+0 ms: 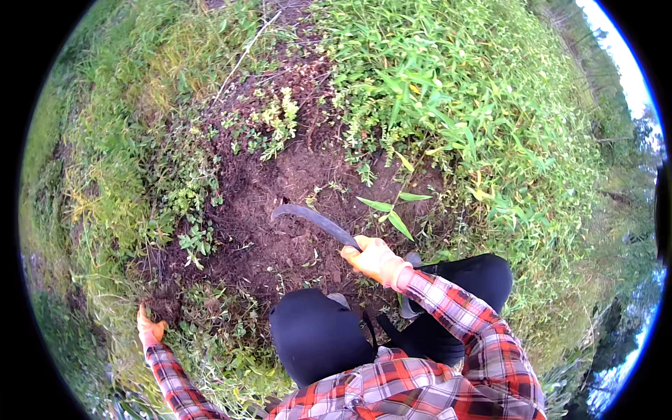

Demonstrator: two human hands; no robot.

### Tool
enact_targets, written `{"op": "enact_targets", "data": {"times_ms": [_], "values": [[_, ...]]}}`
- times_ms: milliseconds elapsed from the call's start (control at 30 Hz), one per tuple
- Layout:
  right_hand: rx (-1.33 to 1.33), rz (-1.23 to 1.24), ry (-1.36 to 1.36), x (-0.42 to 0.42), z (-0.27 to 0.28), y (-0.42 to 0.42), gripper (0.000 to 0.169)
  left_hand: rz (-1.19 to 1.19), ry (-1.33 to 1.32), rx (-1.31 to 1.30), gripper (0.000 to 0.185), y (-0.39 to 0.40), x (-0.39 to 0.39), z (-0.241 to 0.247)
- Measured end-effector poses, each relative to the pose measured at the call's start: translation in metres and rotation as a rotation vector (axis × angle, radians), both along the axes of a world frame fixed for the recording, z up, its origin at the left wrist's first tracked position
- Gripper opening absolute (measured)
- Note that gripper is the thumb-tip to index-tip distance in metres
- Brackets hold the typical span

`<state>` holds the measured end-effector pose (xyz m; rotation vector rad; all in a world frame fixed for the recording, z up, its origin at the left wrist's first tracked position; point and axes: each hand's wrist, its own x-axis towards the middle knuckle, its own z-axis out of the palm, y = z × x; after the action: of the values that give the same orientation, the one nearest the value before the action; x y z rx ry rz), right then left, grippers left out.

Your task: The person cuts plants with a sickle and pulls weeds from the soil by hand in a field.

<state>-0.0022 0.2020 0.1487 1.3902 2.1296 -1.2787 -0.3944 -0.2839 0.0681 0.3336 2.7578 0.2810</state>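
Note:
My right hand (376, 259), in an orange glove, grips a sickle whose dark curved blade (320, 219) reaches left over bare brown soil (299, 252). The sickle's handle is hidden inside the fist. Out at the lower left, my left hand (150, 329), gloved the same way, has its thumb and fingers around a dark clump of roots and soil (164, 306). Part of that clump blends into the weeds below it. A leafy green stem (391, 207) stands just above my right hand.
Dense tall weeds (472, 115) grow on the right. Lower weeds (184, 194) border the soil on the left, and a thin dry stick (247, 52) lies beyond. My bent knees (320, 331) in dark trousers are close to the soil's near edge.

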Motion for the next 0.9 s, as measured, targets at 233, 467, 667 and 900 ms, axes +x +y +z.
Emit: {"op": "enact_targets", "data": {"times_ms": [233, 467, 667, 900], "values": [[0.054, 0.048, -0.092, 0.027, 0.001, 0.002, 0.041, 0.018, 0.049, -0.174, 0.077, 0.029, 0.045, -0.067], [0.204, 0.264, -0.052, 0.041, 0.001, -0.010, 0.033, 0.009, 0.299, -0.375, 0.053, 0.043, 0.060, -0.067], [0.252, 0.248, -0.197, 0.060, 0.018, -0.011, 0.026, -0.022, 0.467, -0.218, 0.034, 0.019, 0.030, -0.115], [0.662, 0.610, -0.513, 0.133, 0.081, 0.038, 0.018, 0.051, 0.039, -0.526, 0.076, 0.039, 0.014, -0.089]]}}
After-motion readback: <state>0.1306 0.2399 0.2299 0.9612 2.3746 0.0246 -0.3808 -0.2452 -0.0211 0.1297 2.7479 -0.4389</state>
